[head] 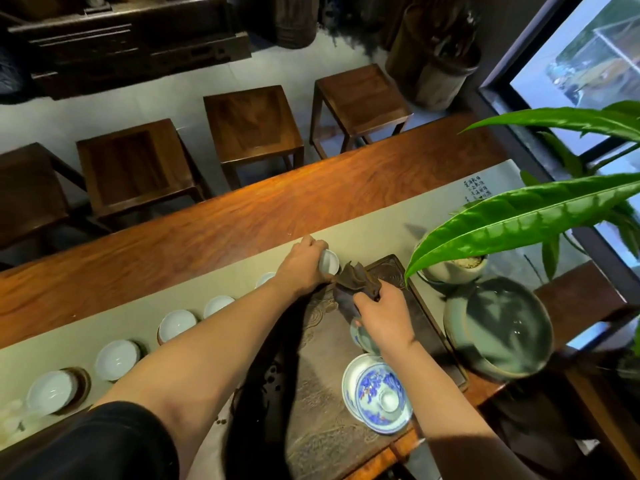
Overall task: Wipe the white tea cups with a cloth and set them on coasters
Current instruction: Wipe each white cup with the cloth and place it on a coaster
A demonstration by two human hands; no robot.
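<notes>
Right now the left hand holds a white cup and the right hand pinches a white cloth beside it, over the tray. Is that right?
Not quite: the cloth is dark brown, not white. The head view shows the rest as you said: the left hand holds a white cup and the right hand pinches the cloth beside it, over the tray.

Both forearms were bare from the elbow down to the wrist, with no watch, bracelet or ring showing on either. The left hand (pixel 300 268) and the right hand (pixel 384 317) were ungloved. A loose black short sleeve of soft matte fabric (pixel 93 445) covered the left upper arm at the near left corner, its hem ending above the elbow. The right arm left the near edge bare, its sleeve out of sight.
</notes>
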